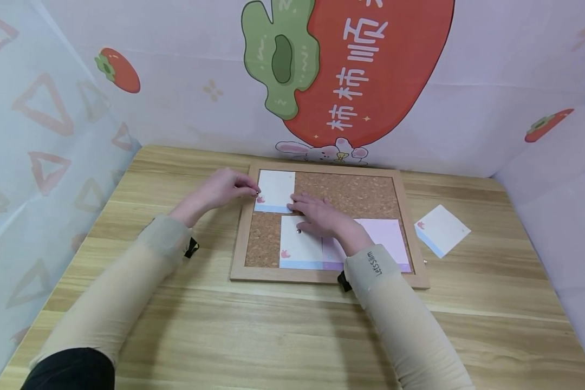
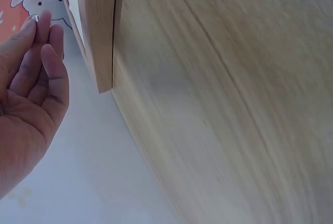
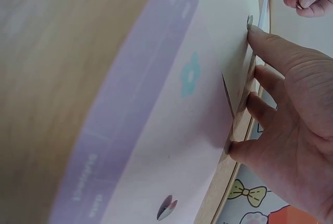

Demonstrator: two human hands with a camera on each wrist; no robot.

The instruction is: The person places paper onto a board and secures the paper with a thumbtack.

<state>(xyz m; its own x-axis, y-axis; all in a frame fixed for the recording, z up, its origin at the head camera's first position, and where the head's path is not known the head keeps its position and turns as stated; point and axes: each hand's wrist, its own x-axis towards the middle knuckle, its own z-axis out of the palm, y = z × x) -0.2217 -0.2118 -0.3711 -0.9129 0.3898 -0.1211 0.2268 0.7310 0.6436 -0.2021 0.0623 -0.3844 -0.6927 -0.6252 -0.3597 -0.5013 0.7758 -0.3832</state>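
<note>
Left wrist: a pin (image 2: 36, 18) sits between fingertips of the left hand (image 2: 31, 102).

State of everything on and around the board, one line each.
Left hand: pinching a small pin.
Right hand: fingers spread, resting on the board.
Corkboard: flat on table.
Upper white note: flat on cork.
Lower white note: pinned near top.
Purple-edged paper: flat, partly hidden.
Loose note: askew, off board.

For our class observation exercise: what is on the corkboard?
The corkboard bears an upper white sheet, a lower white sheet, lilac paper and pins. The right hand covers part of it; what's beneath cannot be seen.
</note>
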